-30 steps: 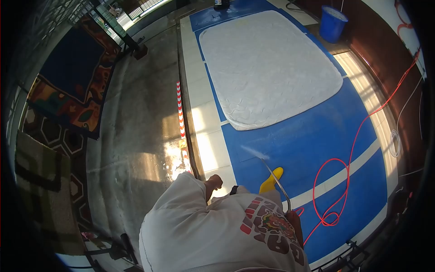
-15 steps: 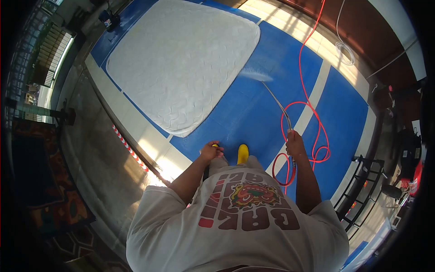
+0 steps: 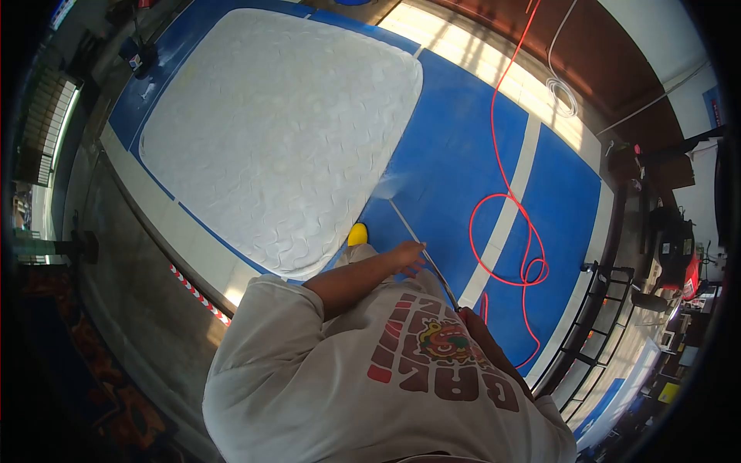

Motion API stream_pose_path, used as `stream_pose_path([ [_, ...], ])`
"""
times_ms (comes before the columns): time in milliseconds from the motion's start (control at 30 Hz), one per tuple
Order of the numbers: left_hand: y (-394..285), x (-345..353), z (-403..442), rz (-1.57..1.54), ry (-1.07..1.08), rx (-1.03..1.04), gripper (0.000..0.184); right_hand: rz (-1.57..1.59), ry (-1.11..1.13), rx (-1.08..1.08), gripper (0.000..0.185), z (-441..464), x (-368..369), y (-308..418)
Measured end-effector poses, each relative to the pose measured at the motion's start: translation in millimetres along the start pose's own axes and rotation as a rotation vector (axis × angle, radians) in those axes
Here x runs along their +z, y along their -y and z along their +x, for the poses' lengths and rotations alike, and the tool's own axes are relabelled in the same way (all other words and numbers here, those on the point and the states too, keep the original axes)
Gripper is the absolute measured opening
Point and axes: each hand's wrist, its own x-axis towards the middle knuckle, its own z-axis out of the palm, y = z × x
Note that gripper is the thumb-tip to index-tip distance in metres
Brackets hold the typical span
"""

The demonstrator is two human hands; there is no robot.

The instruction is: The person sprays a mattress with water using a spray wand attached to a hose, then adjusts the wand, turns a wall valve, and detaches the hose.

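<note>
A pressure washer lance [image 3: 407,222] points forward over the blue floor, spraying a fan of water beside the edge of a white quilted mattress [image 3: 285,139]. Low at my side, my right hand [image 3: 466,315] is closed round the lance's rear end, partly hidden by my arm and shirt. My left hand [image 3: 411,258] is at the lance's middle with its fingers apart; whether it touches the lance I cannot tell. One yellow boot [image 3: 357,234] shows at the mattress's near edge.
A red hose [image 3: 500,147] loops across the blue floor [image 3: 455,116] on the right. A black metal rack [image 3: 594,339] stands at the right edge. Red-and-white striped tape [image 3: 199,295] marks a step at left. A dark container [image 3: 139,62] sits beyond the mattress's far left corner.
My left hand has moved right, over to the lance. My right hand has drawn back towards my body with the lance, and the spray has come nearer the mattress edge. The view has shifted.
</note>
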Motion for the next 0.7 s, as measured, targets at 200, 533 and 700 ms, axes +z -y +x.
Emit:
stream_pose_path([
  [200, 22, -10, 20, -0.115, -0.103, -0.296, 0.028, 0.276, 0.089, 0.154, 0.042, -4, 10, 69],
  [533, -71, -46, 37, -0.083, -0.042, -0.029, 0.017, 0.302, -0.117, 0.130, 0.035, 47, 20, 129],
  [700, -95, -46, 41, -0.100, 0.006, 0.140, 0.015, 0.233, -0.190, 0.096, 0.033, 56, 20, 134],
])
